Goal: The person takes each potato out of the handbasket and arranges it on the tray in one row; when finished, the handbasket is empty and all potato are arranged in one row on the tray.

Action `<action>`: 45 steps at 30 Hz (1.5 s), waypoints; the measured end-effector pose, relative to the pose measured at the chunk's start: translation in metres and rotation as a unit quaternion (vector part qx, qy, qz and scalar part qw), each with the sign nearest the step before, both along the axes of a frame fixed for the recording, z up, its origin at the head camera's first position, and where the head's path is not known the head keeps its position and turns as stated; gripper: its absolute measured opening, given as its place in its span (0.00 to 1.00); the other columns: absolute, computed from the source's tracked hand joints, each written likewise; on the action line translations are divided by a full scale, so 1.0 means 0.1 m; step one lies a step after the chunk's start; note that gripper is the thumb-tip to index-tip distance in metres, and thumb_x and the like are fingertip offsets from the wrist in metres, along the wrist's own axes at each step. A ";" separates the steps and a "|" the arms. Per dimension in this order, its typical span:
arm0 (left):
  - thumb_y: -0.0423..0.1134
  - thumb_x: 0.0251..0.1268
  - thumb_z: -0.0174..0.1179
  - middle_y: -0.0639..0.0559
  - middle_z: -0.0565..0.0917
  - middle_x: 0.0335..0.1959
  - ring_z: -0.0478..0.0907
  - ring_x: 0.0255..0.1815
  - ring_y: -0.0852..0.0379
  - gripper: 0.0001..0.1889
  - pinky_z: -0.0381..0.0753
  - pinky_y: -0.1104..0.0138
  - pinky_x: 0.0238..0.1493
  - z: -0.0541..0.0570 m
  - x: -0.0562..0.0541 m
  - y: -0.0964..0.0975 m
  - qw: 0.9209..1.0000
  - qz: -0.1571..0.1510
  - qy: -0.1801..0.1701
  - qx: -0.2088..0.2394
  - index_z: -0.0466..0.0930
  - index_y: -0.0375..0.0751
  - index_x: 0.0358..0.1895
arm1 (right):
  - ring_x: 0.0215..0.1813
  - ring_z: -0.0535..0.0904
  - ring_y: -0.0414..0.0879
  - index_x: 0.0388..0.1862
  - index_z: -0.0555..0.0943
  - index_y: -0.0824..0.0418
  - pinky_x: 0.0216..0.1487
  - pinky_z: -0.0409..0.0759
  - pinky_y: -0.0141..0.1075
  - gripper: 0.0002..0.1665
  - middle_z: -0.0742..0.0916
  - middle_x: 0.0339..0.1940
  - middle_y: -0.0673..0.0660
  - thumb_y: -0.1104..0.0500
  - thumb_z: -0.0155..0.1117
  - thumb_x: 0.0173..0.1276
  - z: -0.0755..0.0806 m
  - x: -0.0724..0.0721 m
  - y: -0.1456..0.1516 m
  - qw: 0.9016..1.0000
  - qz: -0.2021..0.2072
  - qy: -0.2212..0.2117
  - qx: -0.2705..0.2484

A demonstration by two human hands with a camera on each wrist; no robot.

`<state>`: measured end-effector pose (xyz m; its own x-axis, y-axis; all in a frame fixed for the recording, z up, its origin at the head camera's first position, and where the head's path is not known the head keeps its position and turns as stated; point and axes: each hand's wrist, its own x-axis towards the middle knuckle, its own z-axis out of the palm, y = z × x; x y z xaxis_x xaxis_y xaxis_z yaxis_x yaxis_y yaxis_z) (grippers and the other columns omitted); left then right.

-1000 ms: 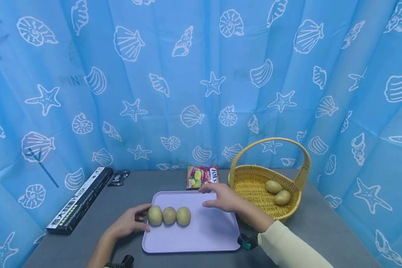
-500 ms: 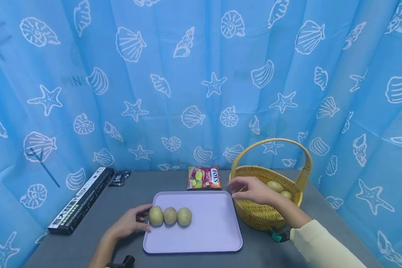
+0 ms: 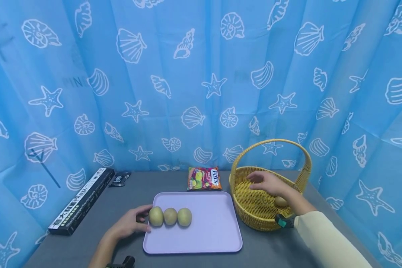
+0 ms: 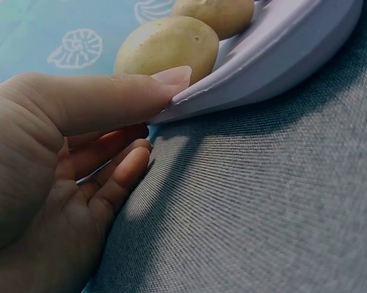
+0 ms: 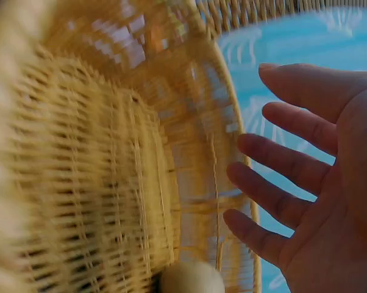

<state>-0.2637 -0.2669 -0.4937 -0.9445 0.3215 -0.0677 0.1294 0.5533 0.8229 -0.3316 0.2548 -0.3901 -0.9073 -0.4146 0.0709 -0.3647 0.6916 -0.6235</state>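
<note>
Three greenish-brown kiwis (image 3: 170, 216) lie in a row on the left half of a lilac tray (image 3: 214, 223). My left hand (image 3: 128, 223) holds the tray's left edge. In the left wrist view, its thumb (image 4: 128, 97) lies on the rim beside a kiwi (image 4: 168, 49), with the other fingers lower at the edge. My right hand (image 3: 269, 183) hovers over the yellow wicker basket (image 3: 251, 203), fingers spread and holding nothing. One kiwi (image 3: 280, 202) shows in the basket under the right wrist; the arm hides part of the inside. The right wrist view shows a kiwi (image 5: 192, 279) low down.
The basket's tall handle (image 3: 271, 140) arches above the right hand. Behind the tray lies a candy bag (image 3: 204, 178). A long black pasta box (image 3: 82, 203) and a small black packet (image 3: 120, 178) lie at left. A blue shell-patterned curtain (image 3: 174, 93) hangs behind.
My right hand has moved right, from above the tray to over the basket, covering part of its inside. My left hand and the three kiwis on the tray stay in place.
</note>
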 end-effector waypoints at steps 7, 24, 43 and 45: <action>0.43 0.48 0.74 0.35 0.74 0.62 0.75 0.54 0.43 0.43 0.75 0.49 0.55 -0.01 0.00 0.02 1.000 -0.004 0.006 -0.002 0.66 0.33 0.69 | 0.62 0.69 0.71 0.66 0.70 0.68 0.57 0.70 0.61 0.32 0.74 0.63 0.74 0.55 0.65 0.68 -0.12 -0.18 0.25 0.997 -0.055 -0.011 0.052; 0.44 0.47 0.75 0.38 0.75 0.61 0.75 0.54 0.45 0.44 0.75 0.51 0.54 -0.02 -0.02 0.00 1.000 0.006 0.002 -0.004 0.66 0.34 0.69 | 0.53 0.73 0.61 0.63 0.72 0.69 0.49 0.77 0.49 0.29 0.75 0.58 0.70 0.64 0.62 0.63 -0.18 -0.13 0.35 0.984 -0.076 -0.156 0.047; 0.43 0.48 0.74 0.36 0.73 0.63 0.74 0.56 0.42 0.44 0.75 0.48 0.55 0.01 0.00 0.01 1.000 0.006 0.000 0.000 0.65 0.34 0.70 | 0.31 0.76 0.49 0.47 0.83 0.67 0.31 0.79 0.46 0.15 0.84 0.42 0.58 0.71 0.62 0.60 -0.12 -0.14 0.19 0.993 -0.009 -0.096 0.064; 0.43 0.48 0.74 0.35 0.73 0.63 0.74 0.55 0.42 0.44 0.75 0.48 0.55 0.02 0.01 0.01 1.000 0.004 0.000 0.000 0.65 0.33 0.70 | 0.36 0.76 0.49 0.46 0.84 0.64 0.34 0.79 0.45 0.16 0.84 0.43 0.58 0.71 0.64 0.58 -0.14 -0.12 0.15 0.992 -0.009 -0.099 0.083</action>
